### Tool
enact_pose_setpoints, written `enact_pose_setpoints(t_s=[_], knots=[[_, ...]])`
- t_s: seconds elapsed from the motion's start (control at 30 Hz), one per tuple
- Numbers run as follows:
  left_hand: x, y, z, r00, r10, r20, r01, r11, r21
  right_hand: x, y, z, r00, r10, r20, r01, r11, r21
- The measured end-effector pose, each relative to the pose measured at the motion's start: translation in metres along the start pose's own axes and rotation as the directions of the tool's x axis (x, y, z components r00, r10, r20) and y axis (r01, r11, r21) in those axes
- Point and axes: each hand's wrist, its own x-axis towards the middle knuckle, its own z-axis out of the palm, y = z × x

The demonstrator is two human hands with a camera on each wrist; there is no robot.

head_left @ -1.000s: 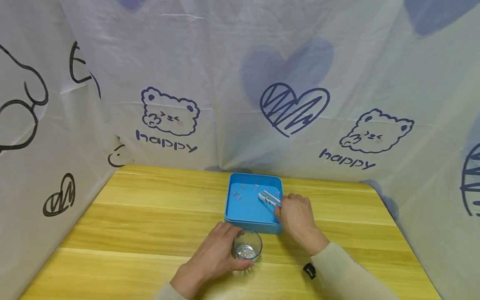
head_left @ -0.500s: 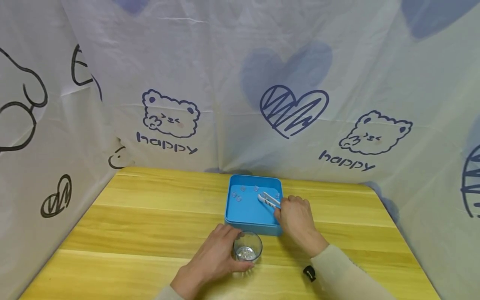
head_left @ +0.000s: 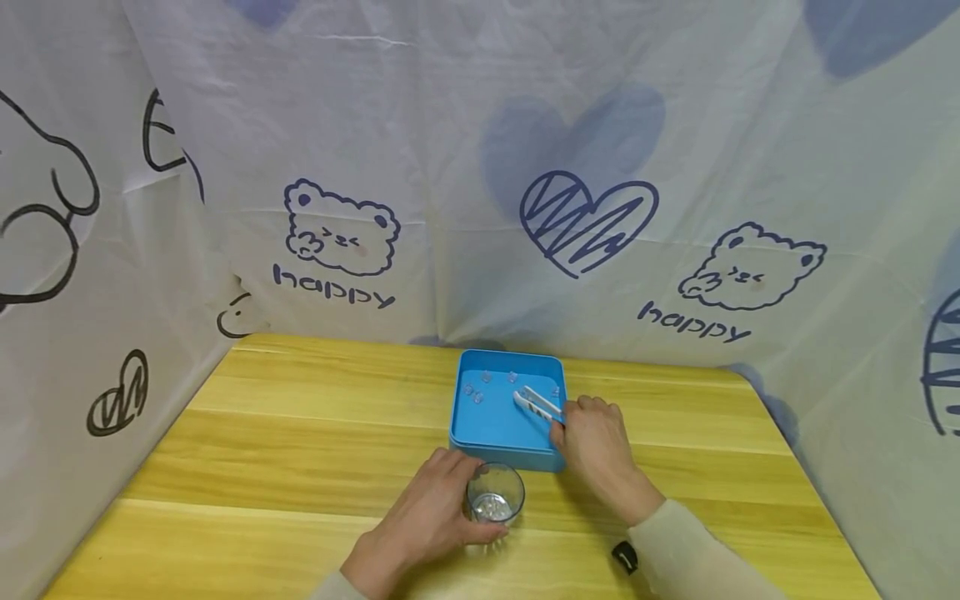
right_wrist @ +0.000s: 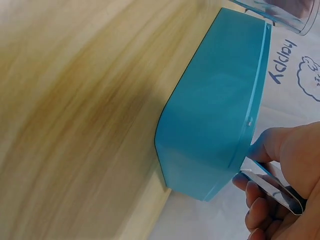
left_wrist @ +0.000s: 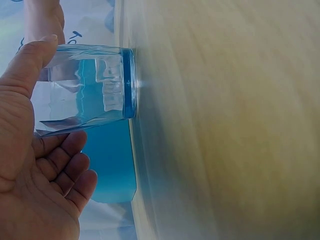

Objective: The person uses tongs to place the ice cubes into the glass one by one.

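Note:
In the head view my left hand (head_left: 431,508) grips a clear drinking glass (head_left: 495,493) standing on the table, thumb on the near side, fingers on the far-left side. Clear ice-cube-like pieces lie at the glass's bottom; the left wrist view shows them (left_wrist: 113,82) through its wall. My right hand (head_left: 600,442) pinches small tongs (head_left: 536,404) with white tips and a blue part at the grip. The tips point left, over the blue box (head_left: 498,429). Whether they hold a piece is too small to tell. Several clear pieces (head_left: 477,397) lie in the box.
A small black object (head_left: 625,557) lies on the wooden table (head_left: 300,433), beside my right sleeve (head_left: 697,550). Behind the table hangs a white printed cloth (head_left: 465,167), and more cloth stands at both sides. The box sits just beyond the glass.
The right hand and the tongs have shifted slightly toward the right and near side. My left hand keeps its grip on the glass, which has not moved on the table.

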Motion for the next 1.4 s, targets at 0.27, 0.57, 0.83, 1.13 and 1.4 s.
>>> enact_pose_setpoints(t_s=[0.27,0.57,0.83,1.13,1.4], knots=[[0.000,-0.001,0.000,1.000,0.000,0.003,0.000,1.000,0.004,-0.009,0.000,-0.003,0.998,-0.016,-0.053,0.018,0.999,0.037],[-0.001,-0.001,0.000,1.000,-0.007,0.004,0.007,1.000,0.008,-0.021,0.005,-0.005,0.993,-0.064,-0.100,0.072,0.994,0.079],[0.000,-0.002,0.000,1.000,-0.002,0.009,0.002,1.000,0.005,-0.028,0.007,-0.018,0.994,-0.057,-0.098,0.067,0.992,0.110],[0.000,-0.002,0.000,1.000,0.012,0.007,-0.012,1.000,0.012,-0.048,0.006,-0.039,0.985,-0.050,-0.168,0.083,0.978,0.192],[-0.001,-0.002,0.000,1.000,0.010,0.002,-0.010,0.999,0.038,-0.070,0.003,-0.059,0.973,-0.083,-0.217,0.134,0.963,0.234]])
